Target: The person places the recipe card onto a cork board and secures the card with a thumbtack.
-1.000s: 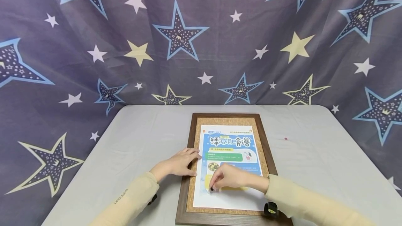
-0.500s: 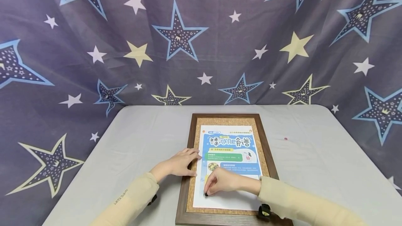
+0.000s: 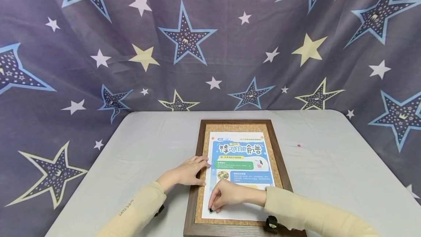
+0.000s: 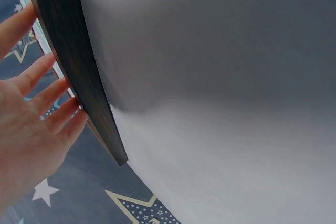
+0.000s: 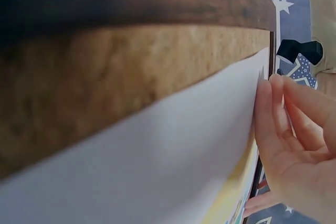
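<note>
My right hand (image 3: pixel 227 196) pinches a small black push pin (image 3: pixel 211 210) between thumb and fingertips, at the lower left corner of a printed poster (image 3: pixel 241 149). In the right wrist view, the fingertips sit close to the white paper (image 5: pixel 173 129), and only the dark end of the pin shows. The poster lies on a cork board (image 3: pixel 236 126) with a dark brown wooden frame (image 3: pixel 200 134). Fingers spread, my left hand (image 3: pixel 187 171) rests on the frame's left side, its fingertips reaching the poster's edge. The left wrist view shows that hand (image 4: pixel 31 108) beside the frame (image 4: pixel 73 61).
Small orange spots (image 3: pixel 213 138) mark the poster's upper corners; whether they are pins is hard to tell. A tiny red thing (image 3: pixel 299 145) lies to the board's right on the grey table (image 3: pixel 329 164). Behind hangs a star-patterned curtain (image 3: pixel 223 57).
My right hand has slid left and down across the poster with the push pin, to its lower left corner. The left hand has stayed in place.
</note>
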A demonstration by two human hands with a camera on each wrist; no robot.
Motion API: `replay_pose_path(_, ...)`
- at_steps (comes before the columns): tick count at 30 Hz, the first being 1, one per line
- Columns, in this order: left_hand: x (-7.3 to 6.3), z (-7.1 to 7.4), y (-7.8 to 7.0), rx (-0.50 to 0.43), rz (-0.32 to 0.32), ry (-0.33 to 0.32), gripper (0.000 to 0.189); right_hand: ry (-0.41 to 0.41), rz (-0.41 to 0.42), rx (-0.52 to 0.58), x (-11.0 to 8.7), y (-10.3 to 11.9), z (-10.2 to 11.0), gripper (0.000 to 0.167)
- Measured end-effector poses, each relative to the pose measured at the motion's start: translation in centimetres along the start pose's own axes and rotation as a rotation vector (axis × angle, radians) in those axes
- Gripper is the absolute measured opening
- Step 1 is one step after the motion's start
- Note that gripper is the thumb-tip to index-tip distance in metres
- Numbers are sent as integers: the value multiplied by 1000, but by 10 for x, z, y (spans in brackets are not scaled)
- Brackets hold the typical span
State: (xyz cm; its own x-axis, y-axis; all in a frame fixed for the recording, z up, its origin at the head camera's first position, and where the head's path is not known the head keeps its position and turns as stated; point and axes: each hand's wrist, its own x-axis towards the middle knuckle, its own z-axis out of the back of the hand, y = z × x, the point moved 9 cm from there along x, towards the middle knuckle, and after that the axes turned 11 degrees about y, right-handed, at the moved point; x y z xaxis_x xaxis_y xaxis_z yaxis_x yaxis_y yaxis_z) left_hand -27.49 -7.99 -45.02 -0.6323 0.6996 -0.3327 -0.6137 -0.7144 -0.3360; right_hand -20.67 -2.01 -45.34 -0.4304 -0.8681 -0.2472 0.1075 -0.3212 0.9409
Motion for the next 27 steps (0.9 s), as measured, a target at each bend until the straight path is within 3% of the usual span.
replay_pose_path(19,-1,1,-2,4,-5,4,54,38,4,20,10,-2,-8,5)
replay_pose_path(27,1,1,-2,12,-18,-5,54,16,-6,40,11,-4,-8,5)
